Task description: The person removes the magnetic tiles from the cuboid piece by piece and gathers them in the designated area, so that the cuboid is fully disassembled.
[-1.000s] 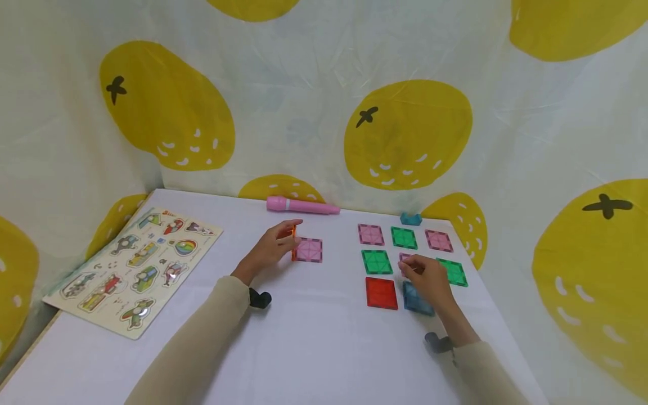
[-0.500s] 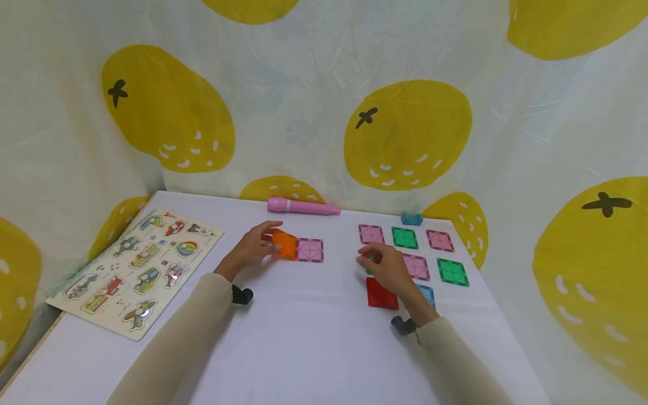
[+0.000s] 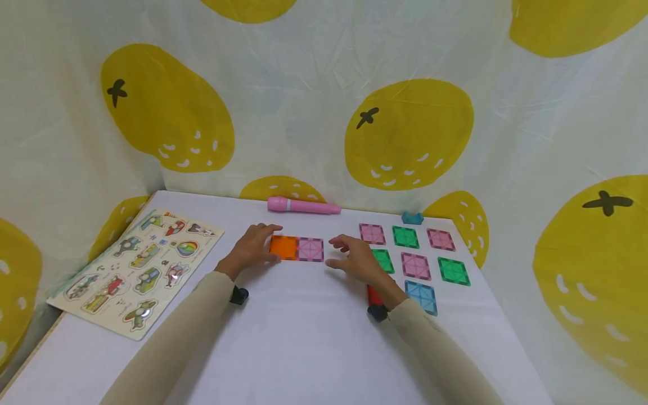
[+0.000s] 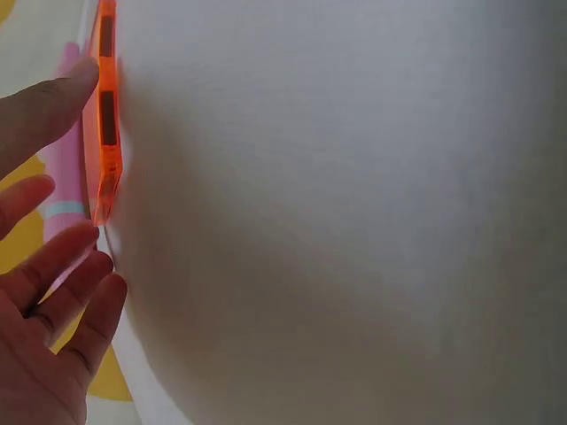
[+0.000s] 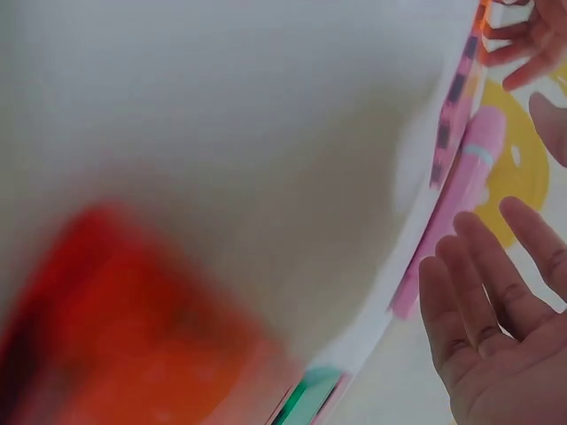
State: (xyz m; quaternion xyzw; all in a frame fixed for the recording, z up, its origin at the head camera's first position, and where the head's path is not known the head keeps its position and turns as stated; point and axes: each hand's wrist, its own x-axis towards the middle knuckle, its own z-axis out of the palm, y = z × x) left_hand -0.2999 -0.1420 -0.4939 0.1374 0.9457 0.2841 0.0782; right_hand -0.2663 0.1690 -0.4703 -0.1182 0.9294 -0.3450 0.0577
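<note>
An orange magnetic tile (image 3: 284,247) lies flat, edge to edge with a pink tile (image 3: 310,250), near the middle of the table. My left hand (image 3: 249,248) is at the orange tile's left side, fingers loosely spread. In the left wrist view its thumb overlaps the orange tile's edge (image 4: 108,115); whether it touches cannot be told. Just right of the pink tile, my right hand (image 3: 356,259) is held with thumb and fingers apart and nothing between them. The right wrist view also shows its relaxed fingers (image 5: 483,301).
Right of my right hand lie several tiles, among them a green one (image 3: 454,271), a blue one (image 3: 421,297) and a partly covered red one (image 3: 374,297). A pink pen-shaped object (image 3: 304,206) and a small teal piece (image 3: 412,218) lie at the back. A picture puzzle board (image 3: 136,270) is at left.
The orange tile went from upright in my left hand to flat beside the pink tile, and the fingers loosened. My right hand moved left from the tiles at right to the pink tile.
</note>
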